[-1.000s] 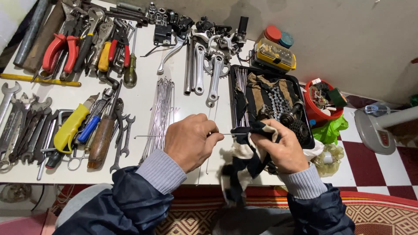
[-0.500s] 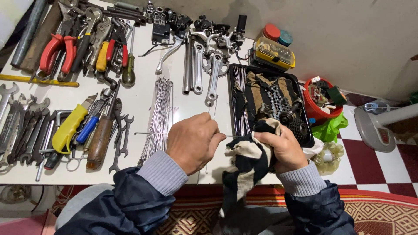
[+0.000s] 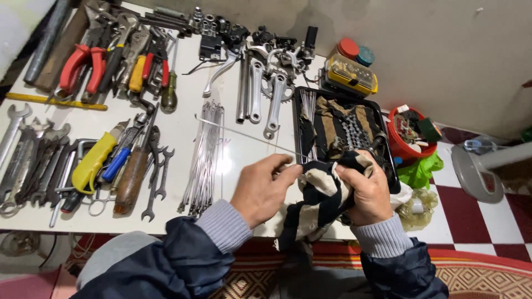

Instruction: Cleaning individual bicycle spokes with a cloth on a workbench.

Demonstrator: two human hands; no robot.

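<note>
My left hand [image 3: 261,187] pinches a thin metal spoke [image 3: 238,133] that slants up and to the left over the white table [image 3: 44,216]. My right hand [image 3: 363,188] grips a black and cream striped rag [image 3: 316,205] wrapped around the spoke's near end. The rag hangs down past the table's front edge. A bundle of several loose spokes [image 3: 205,160] lies on the table just left of my left hand.
A black tray [image 3: 299,111] with a striped cloth and a chain sits behind my right hand. Crank arms [image 3: 255,88], wrenches [image 3: 22,160], pliers [image 3: 83,63] and screwdrivers [image 3: 94,160] cover the table. A red tub [image 3: 407,135] and a fan base [image 3: 476,171] stand on the floor to the right.
The spoke has swung from lying level to slanting up and left. My right hand has bunched the rag closer against my left hand's fingers.
</note>
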